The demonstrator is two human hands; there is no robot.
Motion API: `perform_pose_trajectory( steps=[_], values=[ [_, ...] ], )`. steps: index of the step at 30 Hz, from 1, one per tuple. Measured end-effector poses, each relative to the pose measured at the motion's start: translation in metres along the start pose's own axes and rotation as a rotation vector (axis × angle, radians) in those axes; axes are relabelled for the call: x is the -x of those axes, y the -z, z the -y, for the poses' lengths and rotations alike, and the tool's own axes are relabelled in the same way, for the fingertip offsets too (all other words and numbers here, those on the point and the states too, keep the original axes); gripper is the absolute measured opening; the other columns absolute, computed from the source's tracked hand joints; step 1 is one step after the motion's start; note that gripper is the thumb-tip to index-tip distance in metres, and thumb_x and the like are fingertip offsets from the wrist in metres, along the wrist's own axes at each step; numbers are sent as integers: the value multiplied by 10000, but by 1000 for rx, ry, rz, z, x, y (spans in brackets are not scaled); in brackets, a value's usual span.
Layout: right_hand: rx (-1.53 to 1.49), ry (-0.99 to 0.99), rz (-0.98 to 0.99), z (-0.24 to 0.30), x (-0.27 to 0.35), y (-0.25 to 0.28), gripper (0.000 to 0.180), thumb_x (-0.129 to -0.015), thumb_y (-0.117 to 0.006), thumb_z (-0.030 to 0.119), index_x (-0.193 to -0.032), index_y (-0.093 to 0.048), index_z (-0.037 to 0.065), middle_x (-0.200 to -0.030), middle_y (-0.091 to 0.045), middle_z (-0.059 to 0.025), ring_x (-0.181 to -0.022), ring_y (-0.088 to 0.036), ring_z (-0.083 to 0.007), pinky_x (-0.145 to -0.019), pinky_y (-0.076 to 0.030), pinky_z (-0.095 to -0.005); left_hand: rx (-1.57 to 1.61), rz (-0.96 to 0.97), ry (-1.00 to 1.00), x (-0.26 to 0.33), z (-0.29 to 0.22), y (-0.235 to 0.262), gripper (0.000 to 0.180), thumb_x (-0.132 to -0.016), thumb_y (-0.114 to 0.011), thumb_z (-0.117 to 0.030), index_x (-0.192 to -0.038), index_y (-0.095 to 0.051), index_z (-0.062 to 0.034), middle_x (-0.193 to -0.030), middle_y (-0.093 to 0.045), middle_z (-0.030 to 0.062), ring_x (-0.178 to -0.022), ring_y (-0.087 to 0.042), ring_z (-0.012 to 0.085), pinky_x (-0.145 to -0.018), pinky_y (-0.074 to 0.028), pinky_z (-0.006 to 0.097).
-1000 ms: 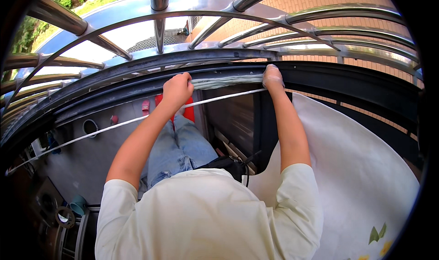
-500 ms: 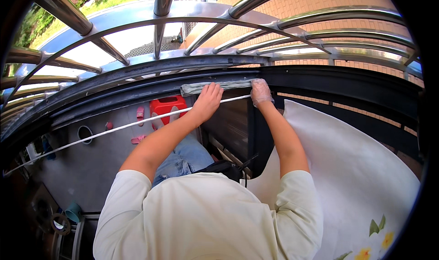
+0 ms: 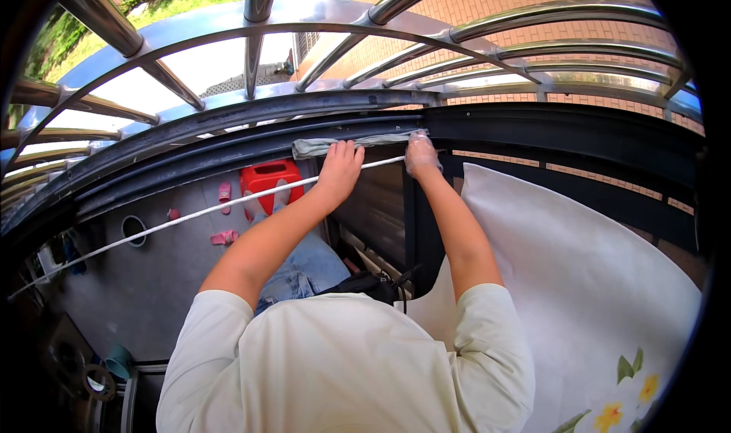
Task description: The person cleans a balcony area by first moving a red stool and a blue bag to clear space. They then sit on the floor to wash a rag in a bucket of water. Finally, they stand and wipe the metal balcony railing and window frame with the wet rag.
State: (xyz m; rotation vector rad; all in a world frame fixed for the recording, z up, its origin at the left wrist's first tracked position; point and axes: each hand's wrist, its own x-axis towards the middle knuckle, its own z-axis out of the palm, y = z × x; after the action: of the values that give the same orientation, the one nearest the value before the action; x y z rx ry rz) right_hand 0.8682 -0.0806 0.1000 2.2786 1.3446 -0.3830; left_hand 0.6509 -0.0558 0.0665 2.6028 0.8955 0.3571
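Observation:
A folded grey cloth lies lengthwise along the dark metal window frame in front of me. My left hand, bare, has its fingers bent over the middle of the cloth at the frame's near edge. At the cloth's right end, close to the frame's corner, my right hand grips it. A clear plastic glove covers that hand. The fingertips of both hands are partly hidden behind the cloth and frame. Just below the hands, a white cord stretches from the lower left to my right wrist.
Shiny metal bars curve outside the frame. Below me stands a red plastic stool under my feet, with pink slippers and a round basin on the grey floor. A white flowered sheet hangs at right.
The view has shifted slightly, so the scene sits a little further left. Both hands keep nearly the same places on the cloth.

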Motion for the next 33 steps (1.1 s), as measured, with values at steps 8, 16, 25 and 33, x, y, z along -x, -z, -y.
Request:
perform_pose_trajectory(
  steps=[8,16,25,33],
  values=[
    [-158,-130,-124,-3,-5,7,238,-833,-489,92,-1052,-554,25,-1132,-543,-168,-1034,-563,-312,-824,-498,-387,125,-55,0,-2,10,5,426,-663,-581,-15,-1084,-514,-13,-1044,-517,126,-947,-487,263,-853,-408,337],
    [-224,-109,-27,-11,-13,-7,278,-821,-492,55,-1094,-539,37,-1194,-517,-162,-1109,-516,-319,-894,-464,-384,104,-54,-30,-2,13,4,281,-674,-583,-59,-951,-538,-36,-911,-504,94,-894,-489,238,-798,-411,325],
    [-593,89,-316,-42,68,27,260,-780,-440,-15,-971,-616,-5,-975,-612,-170,-931,-595,-286,-827,-464,-348,239,-58,-217,-49,-24,11,357,-686,-562,-31,-1041,-560,-64,-905,-498,85,-907,-476,252,-756,-382,341],
    [-1061,154,-87,-73,142,28,203,-834,-450,-6,-957,-611,-18,-869,-589,-125,-766,-618,-164,-727,-477,-271,9,165,-269,-123,-46,-32,515,-707,-640,-299,-1205,-531,-228,-982,-471,113,-957,-439,259,-749,-371,363]
  ],
)
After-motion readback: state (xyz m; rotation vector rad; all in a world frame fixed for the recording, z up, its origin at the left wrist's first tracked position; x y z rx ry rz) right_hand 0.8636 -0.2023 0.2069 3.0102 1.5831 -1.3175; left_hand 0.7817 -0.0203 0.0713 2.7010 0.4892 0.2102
